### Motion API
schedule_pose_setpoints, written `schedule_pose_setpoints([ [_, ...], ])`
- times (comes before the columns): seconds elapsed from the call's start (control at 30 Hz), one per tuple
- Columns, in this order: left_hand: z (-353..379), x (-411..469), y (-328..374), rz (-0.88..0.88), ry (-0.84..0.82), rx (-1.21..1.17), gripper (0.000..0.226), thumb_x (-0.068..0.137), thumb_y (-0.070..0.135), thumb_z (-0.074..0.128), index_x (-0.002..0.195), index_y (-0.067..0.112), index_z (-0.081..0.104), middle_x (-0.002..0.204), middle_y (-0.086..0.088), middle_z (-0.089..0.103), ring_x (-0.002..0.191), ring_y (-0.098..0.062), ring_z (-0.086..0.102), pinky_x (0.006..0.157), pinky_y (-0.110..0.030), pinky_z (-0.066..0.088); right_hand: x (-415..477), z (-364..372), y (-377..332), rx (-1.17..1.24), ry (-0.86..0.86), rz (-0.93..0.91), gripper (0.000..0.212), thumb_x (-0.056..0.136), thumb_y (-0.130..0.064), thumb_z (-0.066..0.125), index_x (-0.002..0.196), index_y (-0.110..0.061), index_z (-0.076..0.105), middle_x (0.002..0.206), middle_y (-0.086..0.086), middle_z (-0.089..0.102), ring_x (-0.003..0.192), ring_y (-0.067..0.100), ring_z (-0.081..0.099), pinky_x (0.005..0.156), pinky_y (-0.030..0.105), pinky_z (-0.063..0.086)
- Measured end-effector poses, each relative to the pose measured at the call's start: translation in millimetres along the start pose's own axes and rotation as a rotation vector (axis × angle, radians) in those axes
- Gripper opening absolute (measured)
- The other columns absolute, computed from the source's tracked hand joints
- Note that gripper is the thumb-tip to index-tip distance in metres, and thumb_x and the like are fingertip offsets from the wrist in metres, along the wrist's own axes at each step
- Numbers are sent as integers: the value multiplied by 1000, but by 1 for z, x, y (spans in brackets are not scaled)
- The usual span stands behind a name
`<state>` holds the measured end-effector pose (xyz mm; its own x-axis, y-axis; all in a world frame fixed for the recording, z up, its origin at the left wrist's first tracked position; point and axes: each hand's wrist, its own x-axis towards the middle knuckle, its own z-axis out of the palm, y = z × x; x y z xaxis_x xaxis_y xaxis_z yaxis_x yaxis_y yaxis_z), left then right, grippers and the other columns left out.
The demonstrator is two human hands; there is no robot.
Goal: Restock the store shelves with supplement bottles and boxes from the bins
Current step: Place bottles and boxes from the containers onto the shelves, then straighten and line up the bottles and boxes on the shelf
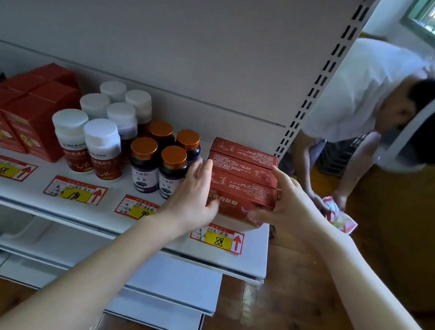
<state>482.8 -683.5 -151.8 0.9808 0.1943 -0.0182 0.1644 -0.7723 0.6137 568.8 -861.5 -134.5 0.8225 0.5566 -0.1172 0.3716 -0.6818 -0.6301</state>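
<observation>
Three dark red supplement boxes stand in a row at the right end of the white shelf (106,219). My left hand (195,192) presses the left side of the front red box (242,197). My right hand (284,200) grips the same box's right side, fingers curled around its front corner. Left of the boxes stand dark bottles with orange caps (171,170), then several white-capped bottles (100,144), then taller red cartons (31,120).
Yellow and red price tags (218,239) lie along the shelf front. Lower shelves (173,285) jut out below. A person in a white shirt (362,93) bends over at the right, holding a colourful packet (339,217) above the wooden floor. A dark crate (333,156) stands behind them.
</observation>
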Motion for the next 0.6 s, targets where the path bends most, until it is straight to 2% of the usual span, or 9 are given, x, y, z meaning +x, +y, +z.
schedule_pose_setpoints([
  [0.07, 0, -2, 5, 18, 21, 0, 72, 94, 28, 48, 149, 11, 4, 156, -8, 2, 144, -23, 6, 114, -35, 19, 1, -2, 1, 4, 10, 1, 107, 62, -30, 84, 145, -30, 16, 135, -8, 30, 132, 16, 35, 108, 33, 34],
  [0.17, -1, 7, 15, 67, 100, 71, 58, 99, 27, 36, 148, 9, 11, 157, -9, 4, 144, -23, 6, 115, -36, 18, 3, -4, 1, -60, -30, 33, 113, 62, -32, 84, 147, -29, 9, 148, -1, 21, 136, 15, 26, 105, 23, 26],
  [0.3, -3, 32, 21, 87, 112, 202, 50, 100, 22, 29, 146, 5, 20, 155, -18, 7, 143, -30, 6, 115, -37, 13, 5, -3, 0, -115, -78, 44, 114, 65, -31, 82, 148, -25, 3, 146, 0, 21, 119, 9, 33, 89, 9, 23],
  [0.37, -2, 42, 21, 35, 53, 236, 50, 100, 24, 27, 146, 7, 20, 154, -22, 5, 142, -34, 6, 114, -42, 14, 7, -2, 0, -139, -94, 53, 117, 66, -32, 81, 148, -22, -2, 150, 1, 15, 129, 14, 31, 93, 10, 23],
  [0.43, -2, 47, 22, -16, -5, 253, 49, 101, 27, 26, 146, 10, 21, 153, -24, 6, 141, -37, 12, 112, -46, 22, 8, 0, 0, -159, -103, 56, 118, 67, -33, 81, 148, -20, -4, 152, 2, 11, 134, 17, 28, 101, 17, 27],
  [0.6, -7, 46, 24, -16, -5, 214, 45, 101, 23, 27, 143, 8, 30, 152, -21, 17, 134, -35, 32, 103, -40, 37, 11, 1, 1, -174, -83, 35, 115, 67, -31, 81, 148, -17, 1, 153, 1, 14, 136, 17, 27, 105, 20, 27],
])
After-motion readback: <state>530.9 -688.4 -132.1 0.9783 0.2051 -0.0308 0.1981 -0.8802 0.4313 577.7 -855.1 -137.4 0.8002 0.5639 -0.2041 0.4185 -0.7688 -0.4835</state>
